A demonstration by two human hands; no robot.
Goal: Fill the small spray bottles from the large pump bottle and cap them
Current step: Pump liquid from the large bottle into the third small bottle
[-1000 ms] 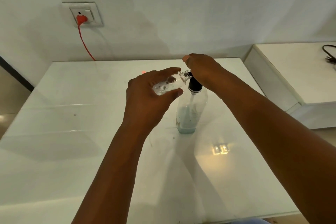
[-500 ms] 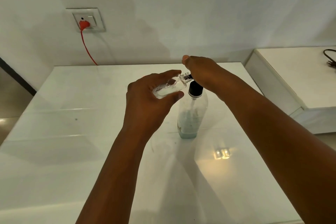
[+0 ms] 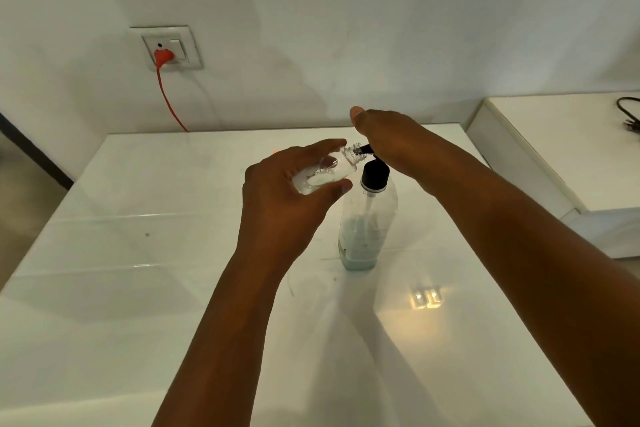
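A large clear pump bottle (image 3: 367,229) with a black collar stands upright on the white table (image 3: 138,253), pale liquid low in it. My right hand (image 3: 388,139) lies palm-down on top of its pump head, hiding most of it; only the black spout tip shows. My left hand (image 3: 287,198) grips a small clear spray bottle (image 3: 329,172), uncapped and tilted, its open neck right at the spout. Some clear liquid sits inside the small bottle. No cap is in view.
A wall socket with an orange plug and cord (image 3: 162,59) is at the back left. A second white surface (image 3: 568,149) with a black cable (image 3: 628,114) stands to the right, across a gap. A light reflection marks the table near the front right.
Both hands and the bottles keep the same pose. The view has tilted up slightly, so everything sits a little lower in the picture.
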